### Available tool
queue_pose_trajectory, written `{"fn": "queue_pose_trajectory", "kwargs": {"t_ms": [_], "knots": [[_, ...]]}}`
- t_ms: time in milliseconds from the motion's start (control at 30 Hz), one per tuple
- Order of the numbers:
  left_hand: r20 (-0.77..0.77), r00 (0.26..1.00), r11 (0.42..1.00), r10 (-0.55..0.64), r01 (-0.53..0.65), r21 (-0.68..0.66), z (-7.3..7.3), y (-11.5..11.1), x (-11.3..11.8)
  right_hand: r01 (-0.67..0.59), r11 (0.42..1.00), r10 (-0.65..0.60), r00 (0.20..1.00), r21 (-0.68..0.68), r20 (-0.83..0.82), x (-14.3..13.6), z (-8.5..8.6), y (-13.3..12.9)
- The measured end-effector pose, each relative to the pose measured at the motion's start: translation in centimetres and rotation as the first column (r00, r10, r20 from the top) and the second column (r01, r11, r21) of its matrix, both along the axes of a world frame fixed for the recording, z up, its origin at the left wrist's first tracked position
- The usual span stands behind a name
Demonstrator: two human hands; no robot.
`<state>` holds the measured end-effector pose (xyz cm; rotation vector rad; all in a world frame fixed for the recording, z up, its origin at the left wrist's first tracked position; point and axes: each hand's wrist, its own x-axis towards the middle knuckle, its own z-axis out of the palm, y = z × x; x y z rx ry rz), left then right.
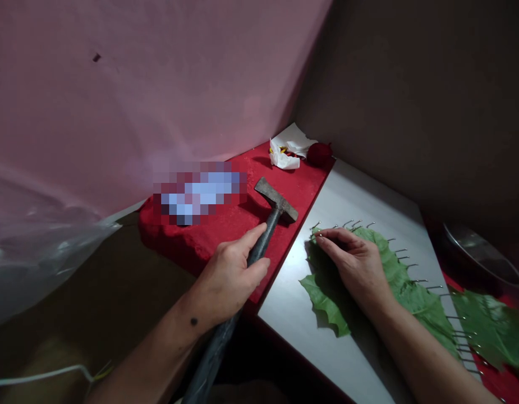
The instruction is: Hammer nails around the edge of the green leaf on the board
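Note:
My left hand (229, 272) is wrapped around the dark handle of a hammer (276, 201), its metal head raised to the left of a white board (293, 308). On that board lies a large green leaf (394, 258), with several nails (414, 280) standing along its far and right edges. My right hand (360, 258) pinches a small nail (320, 235) between thumb and fingertips at the leaf's far left edge. The hand and forearm hide the leaf's middle.
A red cloth (225, 235) covers the surface left of the board, with a pixelated bluish item (200, 193) on it. Crumpled white paper (290, 146) and a dark red ball (319, 154) sit at the back. Right of the board are a metal bowl (473, 252) and another leaf (490, 325).

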<state>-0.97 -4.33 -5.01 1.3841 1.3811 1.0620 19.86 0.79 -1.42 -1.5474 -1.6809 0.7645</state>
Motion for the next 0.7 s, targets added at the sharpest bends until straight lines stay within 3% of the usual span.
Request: {"fn": "queue_pose_trajectory", "kwargs": {"t_ms": [700], "knots": [[-0.035, 0.999, 0.999, -0.037, 0.036, -0.003, 0.17, -0.05, -0.06, -0.033, 0.997, 0.029, 0.998, 0.067, 0.058, -0.12, -0.44, 0.19]]}}
